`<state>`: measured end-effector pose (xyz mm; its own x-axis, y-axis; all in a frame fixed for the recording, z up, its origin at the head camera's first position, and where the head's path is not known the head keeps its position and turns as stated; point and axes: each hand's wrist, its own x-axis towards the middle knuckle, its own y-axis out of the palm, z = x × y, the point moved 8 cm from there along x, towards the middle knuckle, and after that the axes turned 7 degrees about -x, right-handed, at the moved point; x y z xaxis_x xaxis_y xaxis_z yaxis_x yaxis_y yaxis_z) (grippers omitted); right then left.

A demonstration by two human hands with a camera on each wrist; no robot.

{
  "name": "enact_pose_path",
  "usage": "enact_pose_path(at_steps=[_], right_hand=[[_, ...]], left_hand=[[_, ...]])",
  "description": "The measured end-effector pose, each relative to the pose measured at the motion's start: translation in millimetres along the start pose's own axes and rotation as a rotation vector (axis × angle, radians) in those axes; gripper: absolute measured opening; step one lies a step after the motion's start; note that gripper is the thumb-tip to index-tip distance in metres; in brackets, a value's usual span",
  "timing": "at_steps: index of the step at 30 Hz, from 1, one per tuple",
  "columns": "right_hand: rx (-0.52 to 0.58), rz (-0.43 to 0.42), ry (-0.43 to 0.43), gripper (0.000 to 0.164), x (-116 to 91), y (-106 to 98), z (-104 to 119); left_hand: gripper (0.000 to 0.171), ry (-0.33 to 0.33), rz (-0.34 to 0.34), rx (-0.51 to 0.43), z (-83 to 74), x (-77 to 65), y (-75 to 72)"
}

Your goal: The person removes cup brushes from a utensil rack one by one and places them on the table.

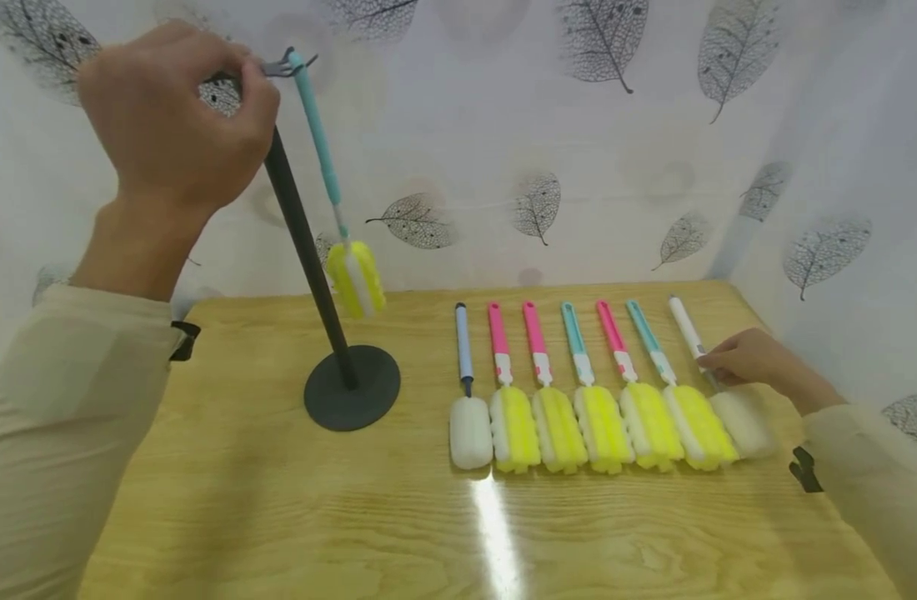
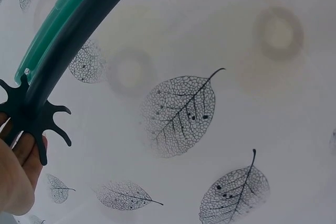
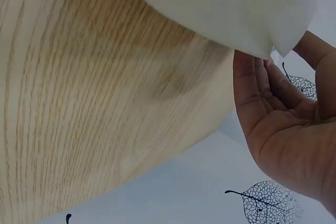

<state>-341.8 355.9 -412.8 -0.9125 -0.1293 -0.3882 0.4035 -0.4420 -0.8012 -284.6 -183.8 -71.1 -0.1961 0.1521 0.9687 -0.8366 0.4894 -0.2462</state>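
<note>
My left hand point(image 1: 181, 117) grips the hooked top of a dark stand point(image 1: 308, 242). The stand tilts, with its round base over the table. From one hook hangs a teal-handled sponge brush point(image 1: 319, 133) with a yellow and white head; its handle also shows beside the pole in the left wrist view. At the right end of a row of brushes, my right hand point(image 1: 754, 358) pinches a white sponge brush point(image 1: 687, 325) near the neck. Its blurred white sponge head point(image 3: 210, 9) fills the top of the right wrist view.
On the wooden table point(image 1: 353, 517) lie several more sponge brushes side by side, among them a blue-handled brush point(image 1: 464, 342), a pink-handled brush point(image 1: 499, 342) and a teal-handled brush point(image 1: 574, 342). A leaf-patterned curtain point(image 1: 473, 133) stands behind.
</note>
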Motion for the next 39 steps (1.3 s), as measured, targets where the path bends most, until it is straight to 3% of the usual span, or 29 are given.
enact_pose_path(at_steps=[13,22,29,33,39], right_hand=[[-0.079,-0.025,-0.035,0.050,1.9,5.5,6.9],[-0.089,-0.195,-0.087,0.066,-4.9,-12.5,20.1],[0.000,-0.320,-0.148,0.063,-15.1,-24.7,74.6],[0.040,-0.370,-0.221,0.056,-17.9,-25.0,118.1],[0.105,-0.398,-0.365,0.046,-17.9,-21.9,188.3]], left_hand=[[0.035,-0.004,0.028,0.025,-1.5,1.2,-0.4],[0.033,-0.047,0.073,-0.004,1.5,2.8,1.9],[0.031,-0.055,0.114,-0.021,4.2,6.0,2.5],[0.030,-0.022,0.151,-0.031,3.7,9.9,2.3],[0.028,-0.051,0.204,-0.045,8.5,11.8,4.1]])
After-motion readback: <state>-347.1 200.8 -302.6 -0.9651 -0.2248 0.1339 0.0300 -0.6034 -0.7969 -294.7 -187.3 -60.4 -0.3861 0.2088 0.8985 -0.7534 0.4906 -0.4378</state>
